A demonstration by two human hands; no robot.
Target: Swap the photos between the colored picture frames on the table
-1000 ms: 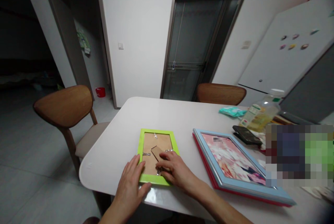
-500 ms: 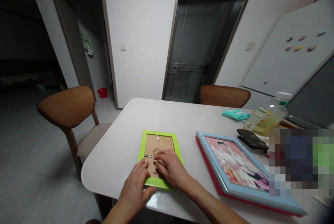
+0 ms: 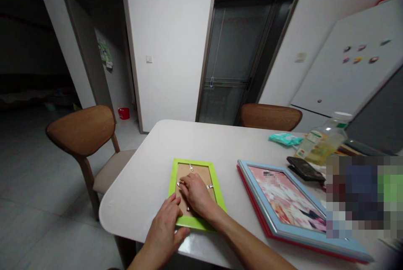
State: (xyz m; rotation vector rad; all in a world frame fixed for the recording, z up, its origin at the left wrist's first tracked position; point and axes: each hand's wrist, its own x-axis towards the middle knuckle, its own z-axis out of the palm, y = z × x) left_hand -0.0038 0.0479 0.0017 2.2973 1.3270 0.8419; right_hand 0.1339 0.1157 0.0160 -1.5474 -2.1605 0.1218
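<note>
A lime green picture frame (image 3: 204, 223) lies back side up on the white table (image 3: 145, 169). Its brown backing board (image 3: 204, 173) carries small metal clips, among them one at the top (image 3: 191, 168) and one on the right (image 3: 210, 186). My left hand (image 3: 165, 224) rests at the frame's lower left corner, fingers apart on its edge and thumb at the near side. Over the board, my right hand (image 3: 195, 192) has its fingers bent together at the left clip (image 3: 179, 184); the fingertips partly cover that clip.
Right of the green frame, a blue picture frame (image 3: 270, 215) lies on a red one (image 3: 252, 203). Farther right are a dark phone (image 3: 305, 168), a bottle (image 3: 324, 140) and a teal packet (image 3: 285, 138). Wooden chairs stand left (image 3: 83, 129) and behind (image 3: 270, 116).
My right hand has moved up and left across the board to the left clip. The right clip is now more exposed. My left hand has stayed at the corner.
</note>
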